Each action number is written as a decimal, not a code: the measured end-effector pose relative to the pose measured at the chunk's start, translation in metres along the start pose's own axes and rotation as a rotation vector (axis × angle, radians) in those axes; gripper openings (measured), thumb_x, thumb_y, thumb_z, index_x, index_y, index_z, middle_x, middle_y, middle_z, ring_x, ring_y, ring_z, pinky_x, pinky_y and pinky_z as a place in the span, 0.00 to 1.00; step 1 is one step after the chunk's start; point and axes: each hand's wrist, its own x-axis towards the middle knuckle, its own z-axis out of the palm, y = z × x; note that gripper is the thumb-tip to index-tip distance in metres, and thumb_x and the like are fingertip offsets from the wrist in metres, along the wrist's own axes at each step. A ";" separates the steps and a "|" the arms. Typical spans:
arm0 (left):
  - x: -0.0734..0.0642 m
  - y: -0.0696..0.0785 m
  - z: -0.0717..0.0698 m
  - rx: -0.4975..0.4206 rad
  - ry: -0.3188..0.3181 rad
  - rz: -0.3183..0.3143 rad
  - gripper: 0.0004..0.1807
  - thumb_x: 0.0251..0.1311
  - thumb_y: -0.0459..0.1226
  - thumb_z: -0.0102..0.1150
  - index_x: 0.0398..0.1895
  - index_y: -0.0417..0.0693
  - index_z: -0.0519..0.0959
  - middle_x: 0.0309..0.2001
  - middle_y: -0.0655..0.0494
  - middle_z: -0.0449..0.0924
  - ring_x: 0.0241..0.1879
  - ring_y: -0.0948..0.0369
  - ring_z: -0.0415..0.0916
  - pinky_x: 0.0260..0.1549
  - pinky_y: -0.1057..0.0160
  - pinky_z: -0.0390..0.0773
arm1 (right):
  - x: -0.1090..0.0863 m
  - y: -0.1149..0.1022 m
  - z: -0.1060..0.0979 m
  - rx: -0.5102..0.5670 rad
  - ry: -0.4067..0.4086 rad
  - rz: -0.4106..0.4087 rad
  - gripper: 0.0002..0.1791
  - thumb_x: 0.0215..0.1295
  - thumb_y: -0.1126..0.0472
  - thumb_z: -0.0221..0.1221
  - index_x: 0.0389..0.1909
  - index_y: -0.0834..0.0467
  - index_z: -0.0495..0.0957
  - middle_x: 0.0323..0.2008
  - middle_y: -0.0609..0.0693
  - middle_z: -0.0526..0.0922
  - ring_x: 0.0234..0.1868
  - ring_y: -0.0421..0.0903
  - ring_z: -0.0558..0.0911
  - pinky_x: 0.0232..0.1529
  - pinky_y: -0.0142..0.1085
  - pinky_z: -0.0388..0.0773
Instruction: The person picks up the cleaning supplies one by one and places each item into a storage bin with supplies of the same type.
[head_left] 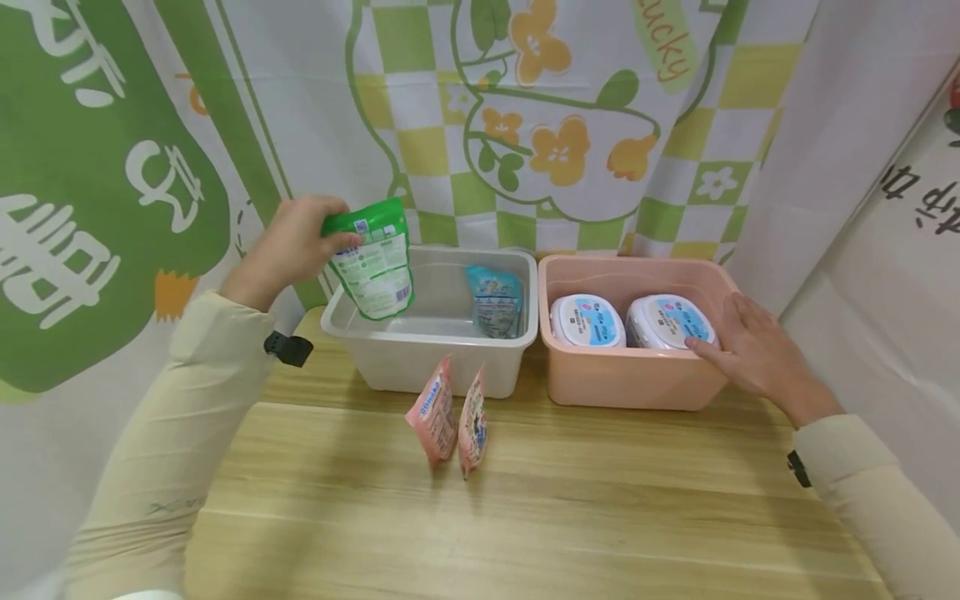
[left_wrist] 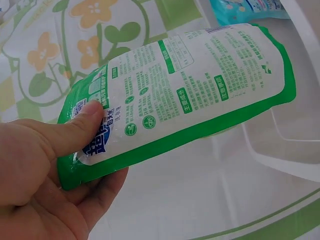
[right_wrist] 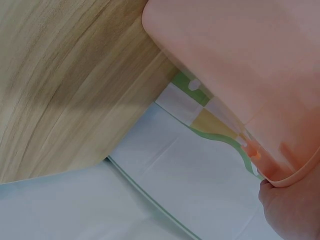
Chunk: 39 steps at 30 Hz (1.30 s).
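Green-and-white pouch (head_left: 378,271) hangs above the left part of the white bin (head_left: 442,367), pinched near its top by the left hand (head_left: 300,237), probably so its body dangles free. Just right of the white bin, the right hand (head_left: 757,346) rests loosely on the pink bin (head_left: 630,379), perhaps steadying it; that one contains two lidded tubs (head_left: 588,321). Inside the white bin's right end leans a blue pouch (head_left: 497,300).

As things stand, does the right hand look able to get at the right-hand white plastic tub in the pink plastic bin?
Probably yes. The right hand touches the rim of the open pink plastic bin, beside the white plastic tub, and no other item lies across it.
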 end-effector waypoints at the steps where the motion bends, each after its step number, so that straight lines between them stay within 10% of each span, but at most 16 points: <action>1: 0.001 -0.002 0.002 -0.005 0.000 -0.003 0.11 0.74 0.36 0.63 0.49 0.34 0.82 0.47 0.36 0.84 0.39 0.48 0.76 0.35 0.55 0.75 | 0.000 0.000 0.000 0.000 -0.005 0.001 0.56 0.80 0.31 0.44 0.83 0.71 0.33 0.82 0.77 0.33 0.83 0.75 0.40 0.80 0.70 0.40; 39: 0.015 -0.049 0.080 -0.022 -0.057 -0.071 0.15 0.73 0.36 0.64 0.53 0.31 0.82 0.48 0.35 0.85 0.40 0.48 0.76 0.40 0.51 0.76 | 0.002 0.002 0.000 -0.023 -0.019 0.022 0.59 0.79 0.30 0.44 0.81 0.74 0.31 0.82 0.77 0.33 0.83 0.75 0.40 0.80 0.69 0.41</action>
